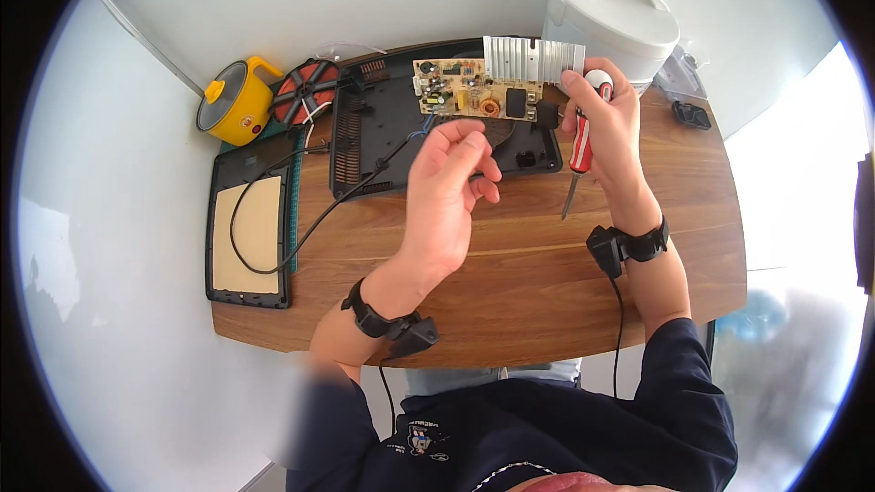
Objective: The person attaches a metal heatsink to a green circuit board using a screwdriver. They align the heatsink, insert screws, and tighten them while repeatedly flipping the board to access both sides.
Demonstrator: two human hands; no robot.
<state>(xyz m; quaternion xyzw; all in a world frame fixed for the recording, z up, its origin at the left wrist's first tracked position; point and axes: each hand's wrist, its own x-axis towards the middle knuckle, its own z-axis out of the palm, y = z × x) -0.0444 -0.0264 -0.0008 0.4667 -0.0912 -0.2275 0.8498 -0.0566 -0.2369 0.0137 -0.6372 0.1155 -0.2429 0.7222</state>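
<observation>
Nearest me, a black strap with a small block sits on each wrist, and past them the wood table point(510, 264) spreads out. My left hand point(447, 173) hovers over the near edge of the housing, fingers loosely curled and thumb close to the index finger; I cannot tell whether anything small is pinched there. Off to the left lies the panel point(251, 228), a dark frame with a beige sheet, and the cord point(381, 165) loops across it. My right hand point(611, 123) is closed round two things: the screwdriver point(581, 153), tucked in the palm with its tip pointing down toward me, and the board point(465, 98), which I grip at its right end by the heatsink point(524, 59), thumb on the fins. The board hangs over the far part of the housing point(365, 118), parts facing up, blue wires point(422, 127) near its left end. I judge it light but stiff, weighted toward the metal; the fins look firm enough to hold, perhaps a bit slick, while the coil point(490, 107) and small parts seem fragile, so the bare edges are the other safe hold, and the wires should not be tugged. Farther back stand the fan point(308, 91), the yellow pot point(239, 118) and, at right, the white bin point(611, 27) against the wall.
</observation>
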